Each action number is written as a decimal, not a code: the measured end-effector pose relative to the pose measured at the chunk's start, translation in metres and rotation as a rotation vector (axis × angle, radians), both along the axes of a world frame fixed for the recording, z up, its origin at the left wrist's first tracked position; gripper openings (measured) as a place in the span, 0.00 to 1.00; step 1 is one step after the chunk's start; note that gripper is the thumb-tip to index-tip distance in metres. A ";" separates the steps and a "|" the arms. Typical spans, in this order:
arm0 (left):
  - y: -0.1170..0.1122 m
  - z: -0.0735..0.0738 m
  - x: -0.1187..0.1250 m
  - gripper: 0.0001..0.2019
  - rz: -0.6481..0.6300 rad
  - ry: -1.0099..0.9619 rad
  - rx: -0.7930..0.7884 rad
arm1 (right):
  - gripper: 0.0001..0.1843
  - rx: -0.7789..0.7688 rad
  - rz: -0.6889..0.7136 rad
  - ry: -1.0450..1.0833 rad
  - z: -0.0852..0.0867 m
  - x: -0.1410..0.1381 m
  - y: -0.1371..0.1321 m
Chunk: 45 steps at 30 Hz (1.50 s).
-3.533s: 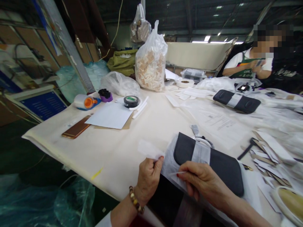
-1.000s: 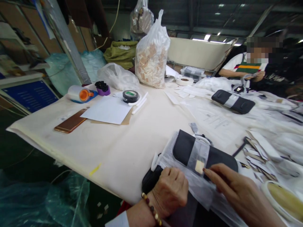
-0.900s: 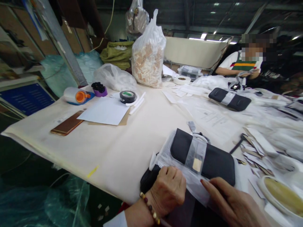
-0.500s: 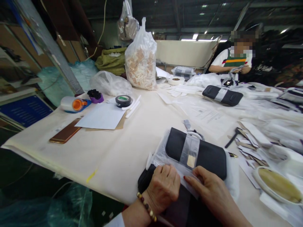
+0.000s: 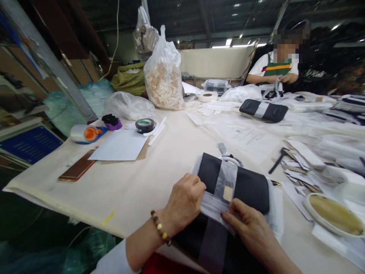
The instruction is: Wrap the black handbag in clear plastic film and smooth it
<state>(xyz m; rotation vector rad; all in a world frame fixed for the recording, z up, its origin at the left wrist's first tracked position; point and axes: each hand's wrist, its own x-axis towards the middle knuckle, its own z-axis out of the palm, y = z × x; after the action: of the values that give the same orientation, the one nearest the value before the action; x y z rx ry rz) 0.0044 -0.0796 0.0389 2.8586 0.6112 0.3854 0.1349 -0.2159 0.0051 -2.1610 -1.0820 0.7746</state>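
A black bag (image 5: pixel 245 186) lies in front of me, its flap raised and facing up. A translucent strip (image 5: pixel 226 177) with a small beige patch crosses the flap. Along the flap's lower edge runs thin white wrapping sheet (image 5: pixel 213 205). My left hand (image 5: pixel 185 199), with a beaded bracelet, is closed on the sheet at the flap's left corner. My right hand (image 5: pixel 248 222) pinches the same sheet near the middle, thumb on top. The bag's lower part (image 5: pixel 211 241) is partly covered by my hands and forearms. A white ring-shaped piece (image 5: pixel 229 160) shows behind the flap.
Left on the table are a phone (image 5: pixel 76 166), white paper (image 5: pixel 119 145), black tape (image 5: pixel 145 125) and a tape dispenser (image 5: pixel 87 133). At right are a hammer-like tool (image 5: pixel 278 160), scraps and a tape roll (image 5: pixel 336 214). Another person (image 5: pixel 275 70) works across the table.
My left hand has moved up and left, from the bag's lower part to the flap's left corner. My right hand keeps its pinch on the sheet. The view has shifted slightly.
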 end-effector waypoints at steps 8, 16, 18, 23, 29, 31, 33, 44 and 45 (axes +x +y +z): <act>0.017 0.025 0.031 0.03 -0.156 0.355 0.029 | 0.13 0.023 -0.017 0.012 0.002 -0.003 0.002; 0.009 0.044 0.048 0.05 -0.324 0.541 0.093 | 0.13 0.076 -0.020 0.000 0.000 -0.004 0.000; 0.008 0.044 0.049 0.06 -0.346 0.557 0.103 | 0.12 0.076 -0.019 -0.002 0.000 -0.005 -0.001; 0.012 0.041 0.043 0.06 -0.388 0.555 0.111 | 0.13 0.079 -0.024 -0.003 0.001 -0.006 0.000; 0.017 0.034 0.037 0.06 -0.405 0.528 0.118 | 0.13 0.102 -0.020 0.043 0.002 -0.004 0.000; 0.018 0.032 0.039 0.07 -0.416 0.535 0.116 | 0.13 0.121 -0.021 0.068 0.003 -0.003 -0.001; 0.019 0.032 0.044 0.07 -0.428 0.551 0.108 | 0.13 0.130 -0.023 0.089 0.004 -0.002 -0.001; 0.019 0.038 0.048 0.08 -0.463 0.605 0.101 | 0.14 0.058 0.009 -0.011 0.023 0.001 -0.007; 0.019 0.037 0.048 0.08 -0.468 0.604 0.102 | 0.15 0.045 0.012 -0.017 0.024 0.002 -0.008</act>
<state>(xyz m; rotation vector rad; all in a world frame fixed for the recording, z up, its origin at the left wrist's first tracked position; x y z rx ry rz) 0.0521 -0.0606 0.0764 3.0728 -0.0223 -0.5482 0.1373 -0.2238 0.0288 -2.1284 -1.1117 0.7317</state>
